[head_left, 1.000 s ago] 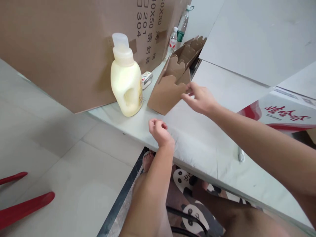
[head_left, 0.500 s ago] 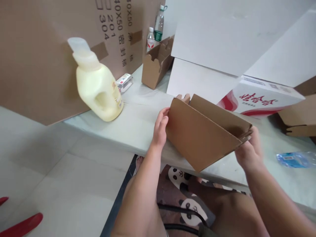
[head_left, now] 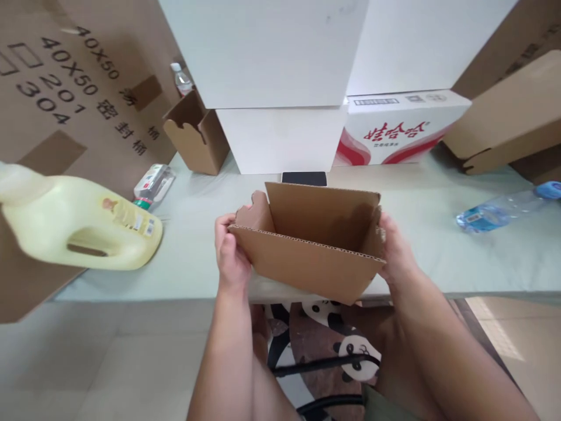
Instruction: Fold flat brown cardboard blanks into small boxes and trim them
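Note:
Between my hands is a brown cardboard box [head_left: 307,263] with an open top and notched end walls, tilted toward me above the table's near edge. My left hand [head_left: 232,254] grips its left end, thumb on the near side and the other fingers partly behind the wall. At the right end, my right hand [head_left: 394,248] is closed on the box, with most of its fingers hidden behind the cardboard. As far as its opening shows, the box has nothing in it. A second brown box [head_left: 197,137] of similar shape stands at the back left of the table.
A pale yellow detergent jug [head_left: 87,222] stands at the left, near a clear bottle lying down [head_left: 153,184]. Behind are white boards [head_left: 280,140], a red-and-white carton [head_left: 394,128] and a dark flat object [head_left: 304,178]. A water bottle [head_left: 491,213] lies to the right.
My right hand took the nearer box from the back row and brought it in front of me; my left hand joined it. The view has swung right, and the box is now held more level.

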`<move>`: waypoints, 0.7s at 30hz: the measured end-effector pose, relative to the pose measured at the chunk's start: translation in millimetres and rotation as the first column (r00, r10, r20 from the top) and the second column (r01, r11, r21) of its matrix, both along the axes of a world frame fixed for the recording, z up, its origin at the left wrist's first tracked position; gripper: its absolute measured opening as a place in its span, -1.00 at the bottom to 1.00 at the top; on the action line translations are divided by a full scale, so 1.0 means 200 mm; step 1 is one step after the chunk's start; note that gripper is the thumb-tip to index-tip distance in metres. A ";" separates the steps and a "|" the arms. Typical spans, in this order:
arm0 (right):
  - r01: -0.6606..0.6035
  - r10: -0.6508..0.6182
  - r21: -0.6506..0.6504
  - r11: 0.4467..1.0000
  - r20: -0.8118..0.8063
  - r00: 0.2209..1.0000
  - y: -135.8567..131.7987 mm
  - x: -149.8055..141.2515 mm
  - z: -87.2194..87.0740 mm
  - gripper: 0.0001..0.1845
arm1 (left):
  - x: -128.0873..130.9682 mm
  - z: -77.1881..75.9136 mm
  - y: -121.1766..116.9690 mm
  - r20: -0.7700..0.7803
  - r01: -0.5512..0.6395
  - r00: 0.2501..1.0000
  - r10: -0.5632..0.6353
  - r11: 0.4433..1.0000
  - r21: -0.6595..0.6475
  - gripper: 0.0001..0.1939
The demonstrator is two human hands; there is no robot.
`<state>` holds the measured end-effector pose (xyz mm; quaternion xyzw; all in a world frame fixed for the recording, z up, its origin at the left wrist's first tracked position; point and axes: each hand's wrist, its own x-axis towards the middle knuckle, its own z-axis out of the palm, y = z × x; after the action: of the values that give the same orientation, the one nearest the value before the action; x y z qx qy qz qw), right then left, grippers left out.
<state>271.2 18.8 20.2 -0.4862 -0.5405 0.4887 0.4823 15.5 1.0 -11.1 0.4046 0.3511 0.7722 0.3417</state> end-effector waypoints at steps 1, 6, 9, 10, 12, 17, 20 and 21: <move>0.019 -0.020 -0.045 0.999 -0.025 0.999 0.00 0.01 0.00 -0.40 | 0.01 -0.01 0.00 -0.033 -0.009 0.999 0.009 1.000 0.001 -0.58; 0.035 -0.057 -0.232 0.972 -0.089 0.994 -0.01 0.04 -0.04 -0.40 | 0.04 -0.02 -0.01 -0.309 -0.033 0.950 0.043 0.999 0.038 -0.57; 0.039 -0.068 -0.203 0.978 -0.137 0.988 -0.01 0.04 -0.07 -0.41 | 0.05 0.00 -0.02 -0.480 0.020 0.877 0.008 0.998 0.052 -0.53; 0.045 -0.073 -0.187 0.981 -0.146 0.987 -0.02 0.04 -0.08 -0.43 | 0.05 0.01 -0.02 -0.507 0.029 0.862 -0.001 0.998 0.047 -0.52; 0.051 -0.078 -0.163 0.985 -0.163 0.984 -0.02 0.04 -0.09 -0.50 | 0.05 0.01 -0.03 -0.508 0.019 0.861 0.005 0.999 0.042 -0.55; 0.052 -0.082 -0.146 0.988 -0.207 0.975 -0.03 0.02 -0.09 -0.61 | 0.04 -0.01 -0.04 -0.419 -0.004 0.908 0.005 1.000 0.003 -0.59; 0.058 -0.085 -0.127 0.990 -0.226 0.970 -0.03 0.02 -0.10 -0.63 | 0.03 -0.01 -0.04 -0.411 0.011 0.912 -0.014 1.000 -0.011 -0.57; 0.050 -0.077 -0.122 0.991 -0.226 0.971 -0.02 0.02 -0.10 -0.64 | 0.03 -0.01 -0.04 -0.432 0.025 0.902 -0.027 1.000 -0.010 -0.55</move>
<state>275.7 14.0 0.0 -0.4703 -0.4360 0.5566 0.5281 21.3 -6.1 -13.0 0.5694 0.4145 0.6580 0.2665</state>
